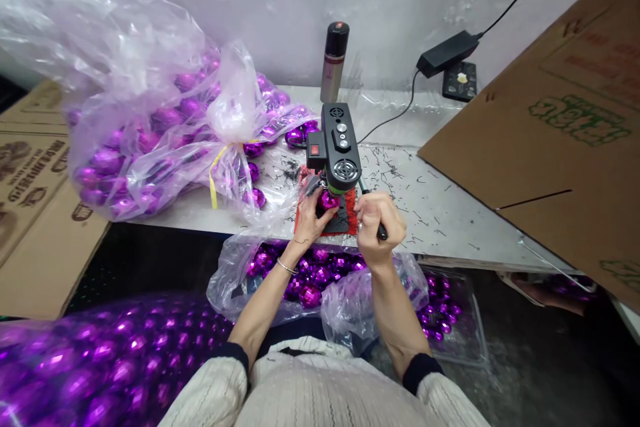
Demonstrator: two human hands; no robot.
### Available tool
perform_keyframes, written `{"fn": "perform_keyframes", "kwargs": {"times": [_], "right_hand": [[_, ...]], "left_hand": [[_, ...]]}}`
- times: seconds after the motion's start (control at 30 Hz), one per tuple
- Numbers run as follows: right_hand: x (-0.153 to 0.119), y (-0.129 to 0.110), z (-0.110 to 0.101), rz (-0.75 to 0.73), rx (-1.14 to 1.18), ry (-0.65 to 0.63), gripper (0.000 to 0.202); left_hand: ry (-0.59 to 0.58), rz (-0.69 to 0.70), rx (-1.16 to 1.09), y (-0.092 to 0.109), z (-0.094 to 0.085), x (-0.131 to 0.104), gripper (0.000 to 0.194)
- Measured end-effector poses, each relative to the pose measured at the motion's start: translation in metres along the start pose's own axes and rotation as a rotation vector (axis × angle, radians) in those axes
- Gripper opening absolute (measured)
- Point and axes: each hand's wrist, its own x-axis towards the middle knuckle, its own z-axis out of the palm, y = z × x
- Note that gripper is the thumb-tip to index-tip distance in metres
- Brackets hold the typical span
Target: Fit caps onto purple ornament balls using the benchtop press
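My left hand [315,217] has its fingers around a shiny purple faceted ball [328,200], which it holds beneath the head of a black bench machine [341,147]. Wrapped round the black grip of the machine's lever [383,232] is my right hand [381,221], closed in a fist. The machine has a red switch and stands over a red mat [351,223] on the white table. Its head hides the top of the ball. Just below the table edge, an open plastic bag [227,280] holds many more purple balls [310,295].
A knotted clear bag of purple balls [150,140] lies at the left. Behind the machine stands a spray can [335,63]. A power adapter [447,53] leads a cable to it. Cardboard boxes [540,147] flank the right side; small dark bits [420,193] litter the table.
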Motion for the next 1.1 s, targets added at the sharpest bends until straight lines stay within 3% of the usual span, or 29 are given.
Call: {"fn": "perform_keyframes", "kwargs": {"times": [0.27,0.4,0.83,1.1], "right_hand": [[0.0,0.001,-0.001,-0.012,-0.002,-0.021,0.026],[-0.001,0.001,0.0,0.006,0.009,-0.002,0.027],[0.0,0.0,-0.001,0.001,-0.015,-0.01,0.026],[0.0,-0.001,-0.001,-0.01,-0.041,-0.014,0.026]], "left_hand": [[0.04,-0.282,-0.262,-0.01,-0.018,-0.011,0.065],[0.026,-0.349,-0.34,-0.013,-0.023,-0.007,0.06],[0.095,-0.205,0.054,-0.012,-0.01,-0.013,0.054],[-0.001,-0.044,0.129,-0.002,-0.005,-0.008,0.059]]}}
